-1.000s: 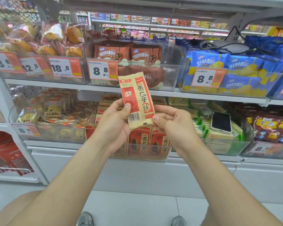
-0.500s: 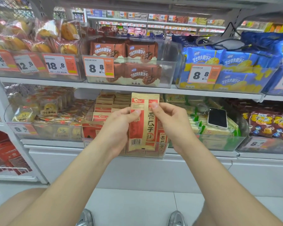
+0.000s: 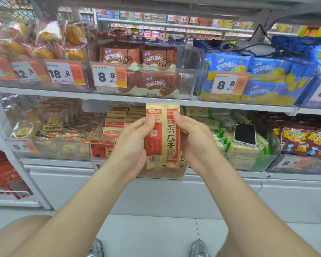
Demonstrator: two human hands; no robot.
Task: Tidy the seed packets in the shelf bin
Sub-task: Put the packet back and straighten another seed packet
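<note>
One seed packet (image 3: 163, 138) held upright, bin (image 3: 156, 174) part-filled

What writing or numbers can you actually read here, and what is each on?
"香瓜子": the held seed packet.
"18.8": bread bin's price tag.
"8.8": brown biscuit bin's price tag.
"8.8": blue biscuit bin's price tag.
Small print on these tags and the far shelf labels: too small or blurred.
</note>
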